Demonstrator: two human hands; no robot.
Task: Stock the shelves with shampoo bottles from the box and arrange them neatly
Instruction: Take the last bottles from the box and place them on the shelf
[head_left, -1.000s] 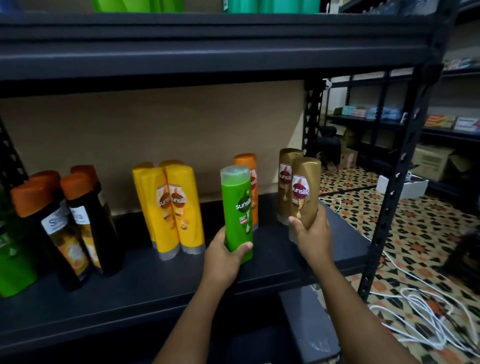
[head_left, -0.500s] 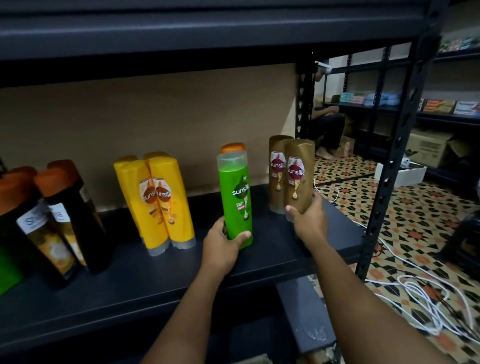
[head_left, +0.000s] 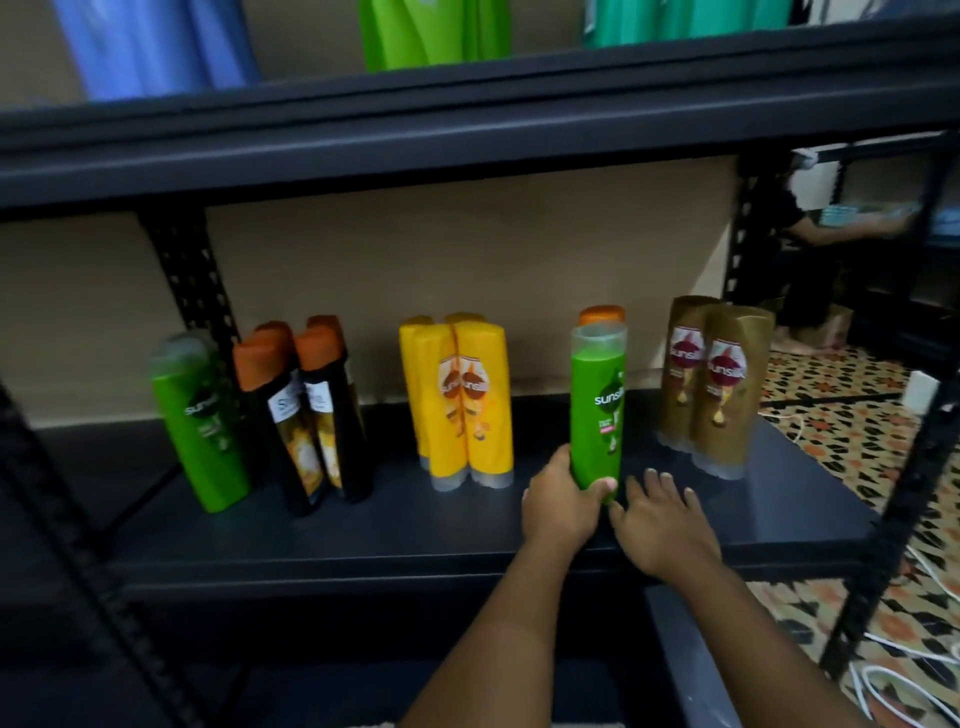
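Green bottle (head_left: 597, 410) upright on shelf (head_left: 779, 499), 3 o'clock of yellow bottles (head_left: 460, 405). Left hand (head_left: 558, 506) grasps base; right hand (head_left: 662, 519) released, fingers spread alongside. Likely stiff, slick plastic, tall, tippy: hold mid-body.

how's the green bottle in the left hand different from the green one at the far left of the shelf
The held green bottle is gripped near its base by the left hand and stands upright; the far-left green bottle is untouched and leans. The held one stands in front of an orange-capped bottle; the far-left one sits beside the black bottles. Both are green Sunsilk bottles with translucent caps.
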